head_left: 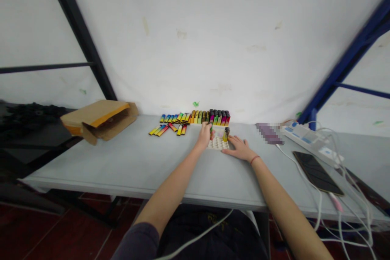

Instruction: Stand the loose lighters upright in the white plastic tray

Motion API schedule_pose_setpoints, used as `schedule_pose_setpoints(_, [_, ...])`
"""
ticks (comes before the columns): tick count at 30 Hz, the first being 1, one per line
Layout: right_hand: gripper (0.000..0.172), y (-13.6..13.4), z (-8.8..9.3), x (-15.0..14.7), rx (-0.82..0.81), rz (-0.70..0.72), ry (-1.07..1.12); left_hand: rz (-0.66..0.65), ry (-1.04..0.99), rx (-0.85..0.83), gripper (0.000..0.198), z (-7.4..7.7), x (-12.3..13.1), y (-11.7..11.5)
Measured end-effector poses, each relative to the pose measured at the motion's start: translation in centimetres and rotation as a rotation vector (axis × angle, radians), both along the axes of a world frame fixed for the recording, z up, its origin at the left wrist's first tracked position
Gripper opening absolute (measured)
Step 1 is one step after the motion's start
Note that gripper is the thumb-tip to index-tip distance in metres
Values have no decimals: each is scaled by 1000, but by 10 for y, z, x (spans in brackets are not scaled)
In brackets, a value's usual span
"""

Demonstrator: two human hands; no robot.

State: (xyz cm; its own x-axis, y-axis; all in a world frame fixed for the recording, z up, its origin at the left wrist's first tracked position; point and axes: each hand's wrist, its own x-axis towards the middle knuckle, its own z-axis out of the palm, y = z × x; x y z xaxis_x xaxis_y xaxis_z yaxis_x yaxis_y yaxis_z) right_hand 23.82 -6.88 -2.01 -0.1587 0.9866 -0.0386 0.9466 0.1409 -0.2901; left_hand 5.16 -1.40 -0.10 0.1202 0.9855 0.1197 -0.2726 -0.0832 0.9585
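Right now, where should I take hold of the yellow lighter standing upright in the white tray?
Best pinch the upright yellow lighter around its upper body, coming from above and the right with your right hand. It stands slim and tall above the white perforated tray, and your left hand crowds its other side.

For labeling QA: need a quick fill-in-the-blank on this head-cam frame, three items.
The band on the wrist of the right hand is ____.
The tray under the left hand is ____.
The cardboard box sits toward the ____ end of the table.

Answers: red; white; left.
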Motion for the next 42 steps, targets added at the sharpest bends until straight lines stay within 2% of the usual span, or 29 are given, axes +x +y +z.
schedule_pose_setpoints(4, [83, 1, -2, 1, 6, 7, 5, -79, 310, 427, 10, -11, 15, -12])
schedule_pose_setpoints(7, [82, 2, -3, 1, 22, 11, 5, -79, 440, 585, 16, -18, 21, -13])
schedule_pose_setpoints(14, [80, 0, 0, -1, 5, 7, 19, -75, 565, 578, 23, -31, 16, -3])
schedule_pose_setpoints(26, [82, 3, -5, 1, 16, 4, 0, 14, 719, 653, 24, -30, 15, -5])
schedule_pose_setpoints(30, [83, 3, -5, 1, 19, 7, 2, -11, 774, 640, 24, -31, 16, -8])
schedule_pose_setpoints(33, [83, 2, -4, 1, 14, 6, 17, -43, 783, 651, 28, -24, 13, -9])
schedule_pose_setpoints(36, [83, 1, -2, 0, 1, 4, 29, -22, 725, 627, 40, -6, -9, 1])
schedule_pose_setpoints(38, [83, 1, -1, 0, -6, 8, 29, 65, 699, 526, 41, 9, -40, 13])
schedule_pose_setpoints(40, [83, 1, -1, 0, -7, 9, 26, 243, 897, 451, 43, 20, -82, 25])
schedule_pose_setpoints(42, [82, 1, -1, 1, -4, 12, 25, 467, 1175, 329, 48, 21, -126, 33])
